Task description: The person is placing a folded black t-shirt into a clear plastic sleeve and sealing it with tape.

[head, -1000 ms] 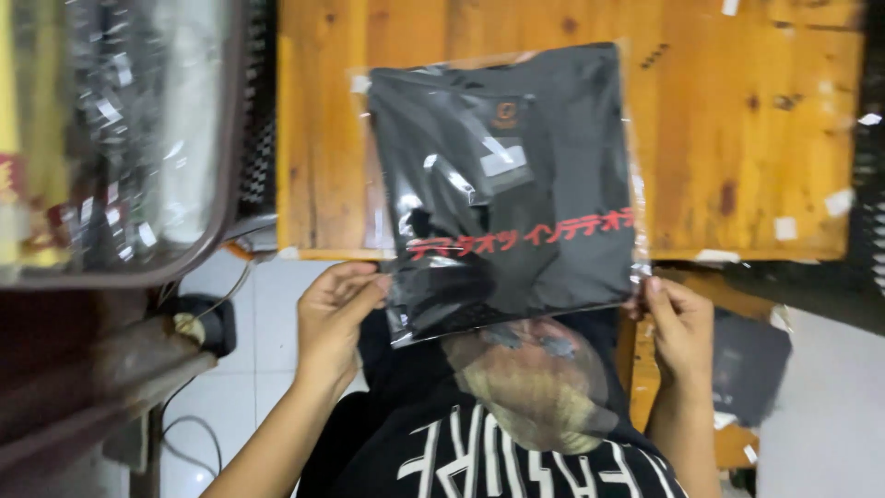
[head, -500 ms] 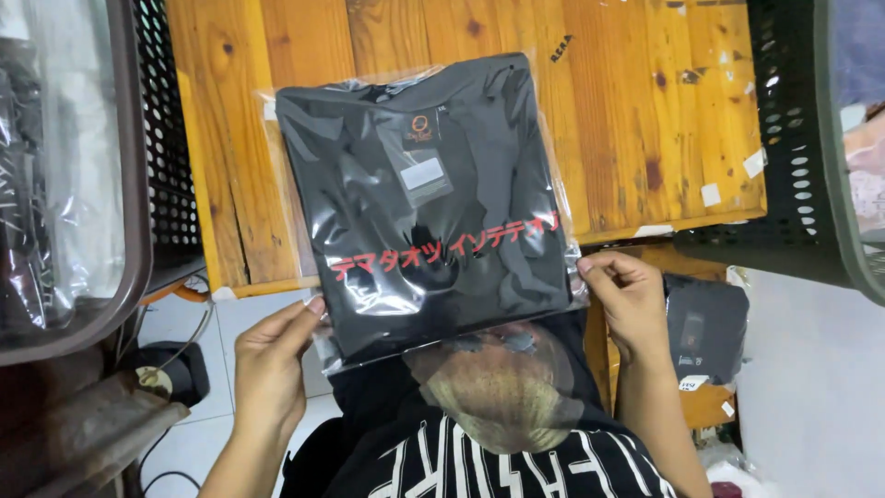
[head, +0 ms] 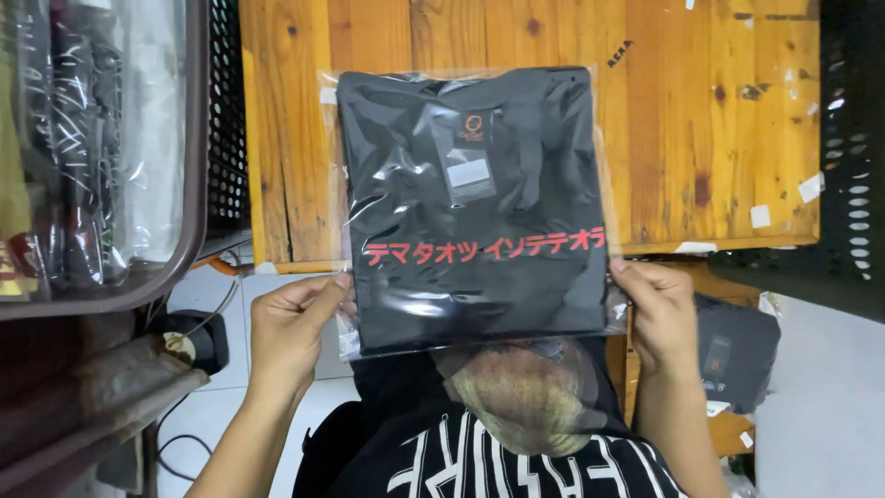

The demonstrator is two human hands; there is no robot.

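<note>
Orange-stained pine planks make up the worktop [head: 719, 120], seen from above, with scraps of white tape stuck here and there on it. Most of it is covered by a folded black T-shirt in a clear plastic bag [head: 475, 203], which bears a line of red characters across its lower part and a small tag near the collar. The bagged shirt lies flat, its far two-thirds resting on the planks and its near end overhanging the worktop's edge toward the person. Its long axis runs straight away from the body, so it sits between the two hands and ahead of them, neither hand nearer than the other.

The left hand [head: 290, 332] has its grip pinching the near left corner of the bag, thumb on top and fingers underneath. The right hand [head: 659, 314] pinches the near right corner the same way.

Left of the worktop stands a black perforated crate [head: 226, 120], and beside that a brown-rimmed tub [head: 189, 184] filled with more bagged garments. Another dark crate [head: 843, 184] stands at the right, with a second bagged black shirt [head: 737, 346] lower down beneath it.
</note>
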